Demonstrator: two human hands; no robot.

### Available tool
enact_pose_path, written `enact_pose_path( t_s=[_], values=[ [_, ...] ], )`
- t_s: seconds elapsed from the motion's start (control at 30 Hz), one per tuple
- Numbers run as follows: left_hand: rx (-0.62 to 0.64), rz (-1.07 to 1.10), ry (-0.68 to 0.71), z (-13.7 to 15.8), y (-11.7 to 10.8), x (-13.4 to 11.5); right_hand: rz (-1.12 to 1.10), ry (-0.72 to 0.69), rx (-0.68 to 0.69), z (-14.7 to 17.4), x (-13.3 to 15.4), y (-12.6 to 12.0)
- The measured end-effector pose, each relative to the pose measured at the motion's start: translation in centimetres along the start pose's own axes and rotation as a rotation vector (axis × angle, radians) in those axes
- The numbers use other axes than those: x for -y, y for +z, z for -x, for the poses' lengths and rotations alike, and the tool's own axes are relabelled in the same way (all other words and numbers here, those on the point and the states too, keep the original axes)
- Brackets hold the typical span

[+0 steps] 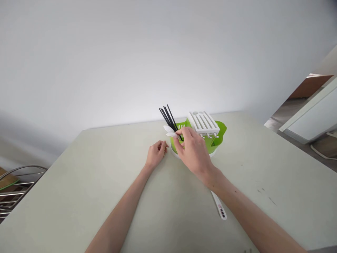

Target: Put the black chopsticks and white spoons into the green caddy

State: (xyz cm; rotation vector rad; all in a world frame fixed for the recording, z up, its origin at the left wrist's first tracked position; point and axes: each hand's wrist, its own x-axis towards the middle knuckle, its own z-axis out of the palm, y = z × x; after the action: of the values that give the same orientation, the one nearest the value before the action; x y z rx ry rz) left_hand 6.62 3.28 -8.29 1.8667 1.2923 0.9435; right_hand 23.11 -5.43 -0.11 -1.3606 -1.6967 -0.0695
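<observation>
My right hand (193, 149) pinches a white spoon (172, 134) by its upper end, over the left part of a green utensil holder (222, 131). Behind that spoon another white spoon (167, 129) leans in the holder. Several black chopsticks (167, 117) stand there too, tilted to the left. A white slotted rack (204, 121) with small hooks in front tops the holder's middle. Just left of the holder, my left hand (157, 153) rests on the table with its fingers curled closed and nothing visible in them.
A white handle with a printed mark (219, 207) lies on the pale table (79, 186), partly hidden under my right forearm. A plain wall (158, 52) rises behind the table. At the lower left is a metal rack (19, 193); a white panel (313, 109) stands at the right.
</observation>
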Motion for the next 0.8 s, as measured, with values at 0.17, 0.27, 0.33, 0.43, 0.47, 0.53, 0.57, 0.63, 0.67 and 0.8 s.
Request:
enact_pose_path(
  t_s=[0.17,0.27,0.33,0.43,0.47,0.53,0.57,0.63,0.67,0.8],
  values=[
    [0.004,0.011,-0.007,0.0,0.0,0.0,0.012,0.036,-0.016,0.5,0.0,0.1],
    [0.007,0.02,-0.01,0.0,0.0,-0.1,0.024,0.043,-0.022,0.8,0.0,0.2],
    [0.008,0.024,-0.008,0.0,0.0,-0.1,0.026,0.039,-0.023,1.0,0.0,0.1],
    [0.01,0.026,0.0,0.0,0.1,0.1,0.007,0.036,-0.023,1.3,0.1,-0.2],
    [0.01,0.027,0.002,-0.1,0.1,0.2,-0.008,0.035,-0.024,1.5,0.1,-0.4],
    [0.011,0.033,0.01,-0.1,0.2,0.5,-0.056,0.033,-0.023,2.0,0.2,-1.0],
    [0.012,0.035,0.014,-0.2,0.2,0.6,-0.083,0.033,-0.021,2.4,0.2,-1.4],
    [0.012,0.034,0.022,-0.2,0.2,0.7,-0.13,0.042,-0.009,3.3,0.1,-2.3],
    [0.012,0.031,0.024,-0.2,0.3,0.7,-0.142,0.053,-0.006,3.8,-0.1,-2.8],
    [0.011,0.028,0.019,-0.2,0.3,0.7,-0.136,0.166,0.024,5.9,-1.3,-5.0]
  ],
)
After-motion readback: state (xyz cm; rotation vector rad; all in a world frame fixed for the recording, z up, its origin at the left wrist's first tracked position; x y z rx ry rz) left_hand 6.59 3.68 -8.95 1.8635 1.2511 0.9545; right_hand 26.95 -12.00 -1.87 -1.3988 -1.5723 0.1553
